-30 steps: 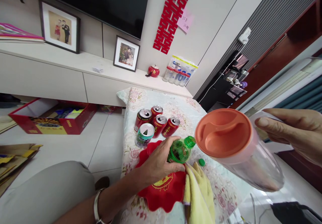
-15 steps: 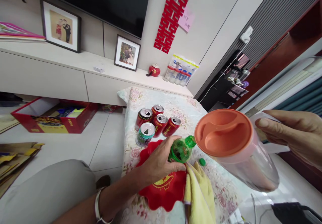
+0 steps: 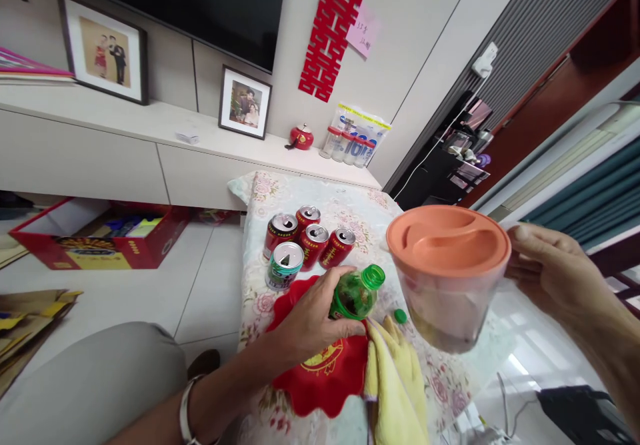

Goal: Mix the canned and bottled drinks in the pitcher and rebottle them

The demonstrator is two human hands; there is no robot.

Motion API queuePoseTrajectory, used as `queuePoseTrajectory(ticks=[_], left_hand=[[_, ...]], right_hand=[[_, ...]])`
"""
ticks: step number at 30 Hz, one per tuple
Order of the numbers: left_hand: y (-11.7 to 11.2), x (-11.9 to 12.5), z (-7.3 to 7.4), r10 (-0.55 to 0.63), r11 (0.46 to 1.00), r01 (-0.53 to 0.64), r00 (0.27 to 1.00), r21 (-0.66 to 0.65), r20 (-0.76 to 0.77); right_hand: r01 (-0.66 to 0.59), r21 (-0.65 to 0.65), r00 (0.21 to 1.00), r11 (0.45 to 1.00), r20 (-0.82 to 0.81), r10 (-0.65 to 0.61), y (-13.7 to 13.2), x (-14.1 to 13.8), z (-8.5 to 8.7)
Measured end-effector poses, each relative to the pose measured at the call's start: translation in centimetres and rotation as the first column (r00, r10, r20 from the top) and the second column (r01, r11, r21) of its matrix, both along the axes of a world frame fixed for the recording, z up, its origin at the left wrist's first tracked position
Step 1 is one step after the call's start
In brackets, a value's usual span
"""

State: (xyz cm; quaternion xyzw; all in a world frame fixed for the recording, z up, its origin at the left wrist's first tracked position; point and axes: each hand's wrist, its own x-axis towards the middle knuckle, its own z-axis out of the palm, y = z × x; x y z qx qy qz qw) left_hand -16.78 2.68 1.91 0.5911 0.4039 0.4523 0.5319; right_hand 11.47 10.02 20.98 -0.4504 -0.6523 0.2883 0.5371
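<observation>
Fingers of the left hand (image 3: 315, 312) were wrapped round a green bottle (image 3: 354, 295), which stood uncapped on the near part of a table under a floral cloth (image 3: 360, 208). Its small green cap (image 3: 400, 315) lay loose on the cloth just to the right of the bottle. A silver bracelet (image 3: 186, 413) ringed the left wrist.

The right hand (image 3: 555, 278) was closed on the handle side of a clear plastic pitcher (image 3: 445, 298) held up in the air above the table's right part (the handle itself was hidden behind the pitcher's body). An orange lid (image 3: 447, 240) sat on the pitcher, and the pitcher stood close to upright, just to the right of the bottle's open mouth without touching it.

Under the left hand lay a red scalloped mat (image 3: 320, 382), with a yellow cloth (image 3: 395, 382) bunched at its right edge. Beyond the bottle stood a cluster of opened cans: four red cans (image 3: 313, 238) and one green-and-white can (image 3: 283, 265) nearest the mat. Farther back, a low cabinet (image 3: 165, 128) carried two framed photos (image 3: 244, 104), a small red teapot (image 3: 301, 137) and a pack of jars (image 3: 353, 145). A red box (image 3: 95, 238) sat on the floor at left.
</observation>
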Motion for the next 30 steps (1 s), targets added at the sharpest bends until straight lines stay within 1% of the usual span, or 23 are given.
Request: queuePoseTrajectory(ticks=[2, 3, 6, 8, 12, 15, 18, 21, 23, 26, 28, 30], left_hand=[[-0.2, 0.0, 0.4, 0.013, 1.0, -0.013, 1.0, 0.005, -0.028], [-0.3, 0.0, 0.6, 0.02, 1.0, -0.019, 0.999, 0.015, -0.049], [-0.2, 0.4, 0.8, 0.055, 0.997, -0.049, 0.993, 0.059, -0.106], [-0.1, 0.8, 0.6, 0.079, 0.994, -0.071, 0.992, 0.081, -0.103], [-0.1, 1.6, 0.0, 0.121, 0.991, -0.116, 0.989, 0.067, -0.087], [-0.2, 2.0, -0.1, 0.15, 0.988, -0.147, 0.983, 0.043, -0.101], [-0.3, 2.1, -0.1, 0.165, 0.986, -0.161, 0.98, 0.051, -0.108], [-0.2, 2.1, -0.2, 0.172, 0.984, -0.164, 0.975, 0.066, -0.139], [-0.1, 2.1, -0.2, 0.175, 0.984, -0.166, 0.97, 0.069, -0.167], [0.0, 2.2, 0.0, 0.177, 0.984, -0.169, 0.966, 0.058, -0.187], [-0.1, 2.2, 0.1, 0.162, 0.987, -0.159, 0.971, 0.03, -0.175], [-0.1, 2.3, 0.2, 0.152, 0.988, -0.154, 0.977, -0.007, -0.147]], right_hand=[[-0.028, -0.093, 0.999, 0.995, -0.049, 0.024, 0.7, 0.5, -0.5], [-0.031, -0.113, 0.996, 0.993, -0.088, 0.021, 1.1, 0.7, -0.7], [-0.013, -0.107, 0.976, 0.994, -0.217, -0.011, 2.1, 1.0, -2.1], [0.001, -0.096, 0.956, 0.995, -0.293, -0.03, 2.9, 1.2, -3.5], [0.017, -0.096, 0.905, 0.995, -0.421, -0.056, 4.9, 1.4, -7.5], [0.028, -0.097, 0.859, 0.995, -0.506, -0.073, 6.6, 1.4, -10.8], [0.05, -0.101, 0.805, 0.994, -0.585, -0.1, 8.2, 1.2, -13.9], [0.08, -0.119, 0.757, 0.99, -0.638, -0.137, 9.5, 0.9, -16.7], [0.091, -0.139, 0.739, 0.986, -0.654, -0.16, 10.2, 0.8, -18.2], [0.095, -0.173, 0.737, 0.98, -0.65, -0.186, 10.7, 0.7, -19.7], [0.1, -0.193, 0.75, 0.976, -0.63, -0.202, 10.9, 0.7, -20.2], [0.111, -0.213, 0.772, 0.971, -0.596, -0.219, 11.1, 0.9, -20.3]])
